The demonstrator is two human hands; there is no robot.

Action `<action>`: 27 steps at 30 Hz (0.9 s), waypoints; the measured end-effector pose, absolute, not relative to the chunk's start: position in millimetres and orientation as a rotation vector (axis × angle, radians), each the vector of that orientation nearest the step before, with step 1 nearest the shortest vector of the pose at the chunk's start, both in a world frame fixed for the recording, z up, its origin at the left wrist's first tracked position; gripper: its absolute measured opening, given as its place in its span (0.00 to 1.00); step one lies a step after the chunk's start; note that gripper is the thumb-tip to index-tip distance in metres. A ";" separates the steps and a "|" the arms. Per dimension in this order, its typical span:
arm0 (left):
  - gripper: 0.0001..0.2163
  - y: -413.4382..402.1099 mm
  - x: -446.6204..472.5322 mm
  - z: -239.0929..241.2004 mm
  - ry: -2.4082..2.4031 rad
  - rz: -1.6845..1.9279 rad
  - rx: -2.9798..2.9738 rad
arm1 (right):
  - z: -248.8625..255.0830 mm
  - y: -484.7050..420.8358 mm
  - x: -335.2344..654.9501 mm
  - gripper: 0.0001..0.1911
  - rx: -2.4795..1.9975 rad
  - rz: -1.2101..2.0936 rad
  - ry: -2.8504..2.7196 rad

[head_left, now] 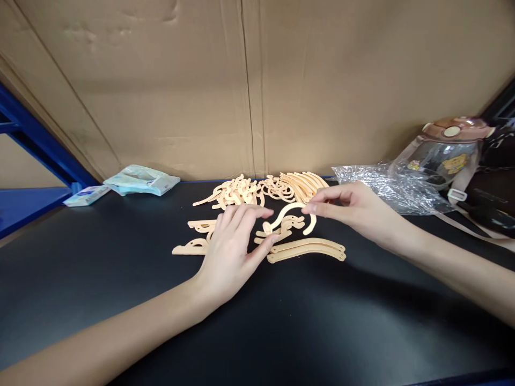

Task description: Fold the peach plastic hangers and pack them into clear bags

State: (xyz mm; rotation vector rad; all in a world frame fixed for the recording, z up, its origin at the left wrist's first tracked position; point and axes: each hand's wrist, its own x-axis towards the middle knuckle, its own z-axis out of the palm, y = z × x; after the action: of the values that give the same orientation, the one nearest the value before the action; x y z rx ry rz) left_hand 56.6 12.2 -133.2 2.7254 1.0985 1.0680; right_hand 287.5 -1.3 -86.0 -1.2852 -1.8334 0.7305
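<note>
Flat pale wooden puzzle pieces lie on a black table [281, 327]. My right hand [354, 212] pinches a thin curved piece [290, 210] at its upper end and holds it just above the table. My left hand [231, 249] rests with fingers loosely spread over a small cluster of pieces [281, 228], its thumb touching one. Two long curved strips [308, 251] lie just in front of the cluster. A flat shaped piece [191, 247] lies left of my left hand. A heap of several more curved pieces [265, 190] sits behind, near the cardboard wall.
A cardboard wall [249, 86] closes the back of the table. A crumpled clear plastic bag [386, 185] and a lidded clear bottle [446, 150] stand at the right. Tissue packs [140, 179] lie at the back left by a blue frame [36, 139].
</note>
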 end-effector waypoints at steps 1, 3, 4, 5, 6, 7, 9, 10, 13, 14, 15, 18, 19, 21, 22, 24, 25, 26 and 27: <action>0.08 11.6 56.6 -132.8 1.086 1.044 2.744 | -88.6 -3.4 288.1 0.14 -1.285 0.758 -1.829; 0.05 10.7 56.7 -132.4 1.060 1.037 2.784 | -93.0 -5.6 288.5 0.14 -1.296 0.775 -1.825; 0.05 10.6 56.8 -132.5 1.042 1.040 2.801 | -94.6 -6.1 288.5 0.14 -1.304 0.777 -1.821; 0.05 10.7 56.8 -132.9 1.024 1.035 2.813 | -95.8 -6.6 288.5 0.15 -1.315 0.779 -1.816; 0.05 11.0 56.7 -133.3 1.012 1.027 2.817 | -96.7 -7.0 288.6 0.15 -1.319 0.784 -1.812; 0.05 11.4 56.6 -133.8 1.006 1.019 2.814 | -97.2 -7.5 288.8 0.15 -1.315 0.790 -1.807; 0.06 12.0 56.2 -134.4 1.012 1.018 2.782 | -97.7 -8.3 289.7 0.14 -1.279 0.812 -1.800; 0.06 11.8 56.1 -134.3 1.021 1.022 2.746 | -97.9 -8.6 290.3 0.15 -1.242 0.832 -1.787; 0.08 8.7 56.7 -132.2 1.022 1.033 2.512 | -98.8 -9.1 290.5 0.16 -1.128 0.901 -1.721; 0.09 6.8 57.3 -131.0 1.004 1.022 2.406 | -99.6 -9.3 289.8 0.14 -1.114 0.924 -1.711; 0.09 4.6 58.0 -129.7 0.981 1.001 2.313 | -100.7 -9.8 288.7 0.11 -1.113 0.952 -1.712; 0.09 -2.5 59.9 -126.4 0.885 0.931 2.214 | -105.4 -13.4 283.7 0.11 -1.126 1.054 -1.728; 0.09 -4.5 60.2 -125.7 0.851 0.914 2.232 | -107.1 -15.2 282.1 0.10 -1.119 1.084 -1.726; 0.08 -7.2 60.4 -125.1 0.794 0.886 2.274 | -109.7 -18.6 279.7 0.10 -1.088 1.118 -1.725; 0.08 -7.8 60.2 -125.3 0.779 0.879 2.290 | -110.3 -19.8 279.2 0.09 -1.078 1.125 -1.722; 0.09 -7.8 59.6 -126.5 0.776 0.874 2.348 | -109.9 -19.9 279.9 0.09 -1.068 1.131 -1.689; 0.10 -7.2 59.3 -127.5 0.781 0.878 2.402 | -109.1 -18.5 281.3 0.09 -1.071 1.126 -1.649; 0.11 -6.4 59.0 -128.8 0.791 0.873 2.480 | -108.2 -16.2 283.3 0.10 -1.075 1.112 -1.595; 0.12 -5.6 58.9 -130.4 0.800 0.858 2.577 | -107.3 -13.0 286.0 0.11 -1.077 1.090 -1.536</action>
State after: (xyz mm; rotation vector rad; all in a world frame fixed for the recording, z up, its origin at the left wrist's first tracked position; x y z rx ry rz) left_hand 58.9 -5.6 -130.4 2.5771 0.7995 0.8578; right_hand 286.0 -13.0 -107.3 -1.0774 -1.5362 1.0899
